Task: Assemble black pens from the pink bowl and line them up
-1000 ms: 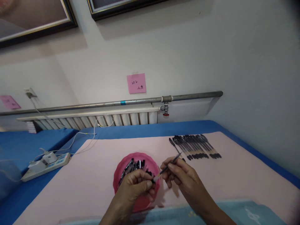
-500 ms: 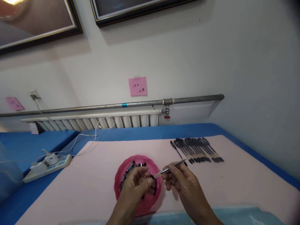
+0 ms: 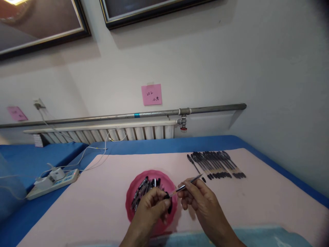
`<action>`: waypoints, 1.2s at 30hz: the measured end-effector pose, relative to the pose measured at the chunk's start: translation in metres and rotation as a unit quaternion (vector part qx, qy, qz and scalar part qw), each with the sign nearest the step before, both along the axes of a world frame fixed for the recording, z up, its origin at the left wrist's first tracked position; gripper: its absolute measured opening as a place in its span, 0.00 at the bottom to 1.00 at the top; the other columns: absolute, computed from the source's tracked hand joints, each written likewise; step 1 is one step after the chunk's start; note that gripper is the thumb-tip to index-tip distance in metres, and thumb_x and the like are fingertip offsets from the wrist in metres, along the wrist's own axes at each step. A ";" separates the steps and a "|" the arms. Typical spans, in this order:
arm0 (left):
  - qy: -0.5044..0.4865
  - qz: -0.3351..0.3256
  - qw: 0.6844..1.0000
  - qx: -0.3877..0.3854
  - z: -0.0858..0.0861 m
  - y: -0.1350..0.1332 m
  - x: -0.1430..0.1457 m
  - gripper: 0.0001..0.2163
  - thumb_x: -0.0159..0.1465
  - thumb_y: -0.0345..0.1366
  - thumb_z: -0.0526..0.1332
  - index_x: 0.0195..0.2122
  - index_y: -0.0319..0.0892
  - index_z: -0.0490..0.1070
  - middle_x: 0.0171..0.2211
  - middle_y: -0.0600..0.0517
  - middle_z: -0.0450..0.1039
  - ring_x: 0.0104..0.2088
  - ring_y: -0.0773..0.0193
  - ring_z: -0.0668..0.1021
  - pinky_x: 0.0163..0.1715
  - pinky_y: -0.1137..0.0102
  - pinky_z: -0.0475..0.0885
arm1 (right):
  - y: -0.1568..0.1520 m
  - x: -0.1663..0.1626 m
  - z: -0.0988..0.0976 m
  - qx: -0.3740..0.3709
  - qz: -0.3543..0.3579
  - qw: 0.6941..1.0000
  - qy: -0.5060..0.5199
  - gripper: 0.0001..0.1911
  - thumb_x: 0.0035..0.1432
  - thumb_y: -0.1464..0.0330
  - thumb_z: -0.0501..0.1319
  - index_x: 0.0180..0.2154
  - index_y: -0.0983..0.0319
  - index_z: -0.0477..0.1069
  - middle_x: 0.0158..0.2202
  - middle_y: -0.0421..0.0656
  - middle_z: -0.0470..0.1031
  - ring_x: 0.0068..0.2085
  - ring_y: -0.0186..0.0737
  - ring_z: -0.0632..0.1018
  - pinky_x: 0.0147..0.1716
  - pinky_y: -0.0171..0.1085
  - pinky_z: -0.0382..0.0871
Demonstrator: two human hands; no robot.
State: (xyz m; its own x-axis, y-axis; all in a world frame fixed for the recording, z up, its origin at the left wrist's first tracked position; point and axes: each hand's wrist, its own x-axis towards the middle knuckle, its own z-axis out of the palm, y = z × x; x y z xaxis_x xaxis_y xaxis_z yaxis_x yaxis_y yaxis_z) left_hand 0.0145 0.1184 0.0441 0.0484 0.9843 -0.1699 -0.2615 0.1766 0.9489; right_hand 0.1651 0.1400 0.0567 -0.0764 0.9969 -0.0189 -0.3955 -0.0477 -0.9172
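Observation:
Between the fingers of my right hand (image 3: 199,199) lies a slim clear-barrelled pen (image 3: 182,187), its metallic tip pointing up to the right. My left hand (image 3: 155,207) pinches a small black end piece (image 3: 166,196) at the pen's lower left end; whether it is a cap or a plug I cannot tell. Under the left hand stands a pink scalloped bowl (image 3: 128,200), holding several dark and clear pen parts (image 3: 144,188). Beyond my right hand, a row of black-capped pens (image 3: 216,164) lies side by side, with one pen (image 3: 195,166) slightly apart at its left.
A pink sheet (image 3: 102,192) covers most of the blue table (image 3: 159,145). At the left, a power strip (image 3: 52,185) with plugs and white cables rests near the edge. Turquoise cloth (image 3: 259,235) lies in front. A radiator (image 3: 138,132) and pipe (image 3: 213,109) run along the wall.
My left hand has shifted slightly right, bringing the black end piece against the pen's end and uncovering more pen parts in the bowl. My right hand has barely moved; the pen's tip shows slightly lower.

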 end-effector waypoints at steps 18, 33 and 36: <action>-0.062 -0.037 0.995 -0.073 0.002 -0.001 0.002 0.19 0.48 0.50 0.65 0.29 0.38 0.68 0.19 0.55 0.70 0.13 0.73 0.68 0.11 0.78 0.61 | -0.003 -0.003 0.006 -0.023 -0.001 1.000 0.015 0.15 0.47 0.58 0.66 0.26 0.62 0.68 0.20 0.40 0.75 0.19 0.34 0.71 0.18 0.33 0.64; 0.033 -0.064 0.997 -0.014 0.003 -0.002 -0.002 0.17 0.53 0.49 0.61 0.22 0.40 0.63 0.15 0.59 0.63 0.12 0.75 0.63 0.12 0.78 0.58 | -0.003 -0.001 0.008 -0.028 0.017 0.999 -0.018 0.13 0.51 0.59 0.62 0.27 0.61 0.65 0.18 0.40 0.74 0.16 0.32 0.70 0.13 0.30 0.57; 0.091 -0.004 0.996 0.008 0.004 0.003 -0.016 0.16 0.55 0.50 0.58 0.25 0.41 0.64 0.16 0.58 0.64 0.15 0.72 0.65 0.15 0.76 0.60 | 0.004 0.004 0.003 -0.027 -0.003 0.999 -0.018 0.13 0.49 0.58 0.63 0.26 0.62 0.66 0.17 0.39 0.73 0.17 0.32 0.70 0.16 0.30 0.61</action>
